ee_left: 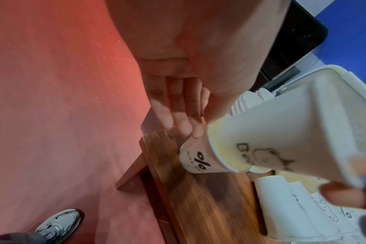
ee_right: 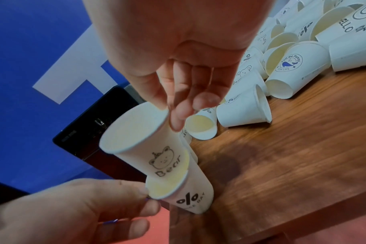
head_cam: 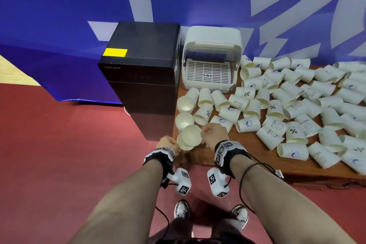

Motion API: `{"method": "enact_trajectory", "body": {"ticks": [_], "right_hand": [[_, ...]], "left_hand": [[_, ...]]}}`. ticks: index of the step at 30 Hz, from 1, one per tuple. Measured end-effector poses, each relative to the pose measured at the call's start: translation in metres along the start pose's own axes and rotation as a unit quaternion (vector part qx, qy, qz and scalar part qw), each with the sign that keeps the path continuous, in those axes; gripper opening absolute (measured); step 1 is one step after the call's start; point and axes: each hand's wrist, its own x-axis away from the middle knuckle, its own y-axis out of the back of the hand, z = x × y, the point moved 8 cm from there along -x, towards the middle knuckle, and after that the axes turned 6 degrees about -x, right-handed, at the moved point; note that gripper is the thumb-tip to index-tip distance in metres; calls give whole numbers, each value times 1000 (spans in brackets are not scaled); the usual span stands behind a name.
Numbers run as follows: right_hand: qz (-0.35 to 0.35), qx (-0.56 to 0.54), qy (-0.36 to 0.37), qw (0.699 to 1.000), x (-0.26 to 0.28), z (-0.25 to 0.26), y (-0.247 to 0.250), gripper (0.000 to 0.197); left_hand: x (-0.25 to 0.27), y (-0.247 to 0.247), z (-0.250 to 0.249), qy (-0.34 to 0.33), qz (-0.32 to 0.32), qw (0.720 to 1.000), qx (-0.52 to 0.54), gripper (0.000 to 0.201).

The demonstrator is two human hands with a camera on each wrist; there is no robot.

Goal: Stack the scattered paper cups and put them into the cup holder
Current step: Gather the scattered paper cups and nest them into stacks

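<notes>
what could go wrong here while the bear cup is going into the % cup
The Bear cup sits tilted and only partly inside the % cup, so pushing could jam or crease a rim. The right hand only pinches its rim, so it may slip. The % cup stands near the table corner and might tip off.

bare forearms | black wrist straps (head_cam: 233,150) | white tag-marked camera blocks (head_cam: 217,182) | silver sneakers (head_cam: 181,209)
</notes>
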Motion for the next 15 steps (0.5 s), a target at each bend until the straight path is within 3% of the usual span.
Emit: {"method": "enact_trajectory", "body": {"ticks": [8, 15], "right_hand": [[30, 24, -22, 999, 6, -13, -6, 11], [26, 76, -41, 996, 11, -41, 9, 21]], "left_hand": [[4, -3, 13, 17, 6, 1000, -2, 12], [22, -45, 25, 32, 169, 979, -111, 17]]}}
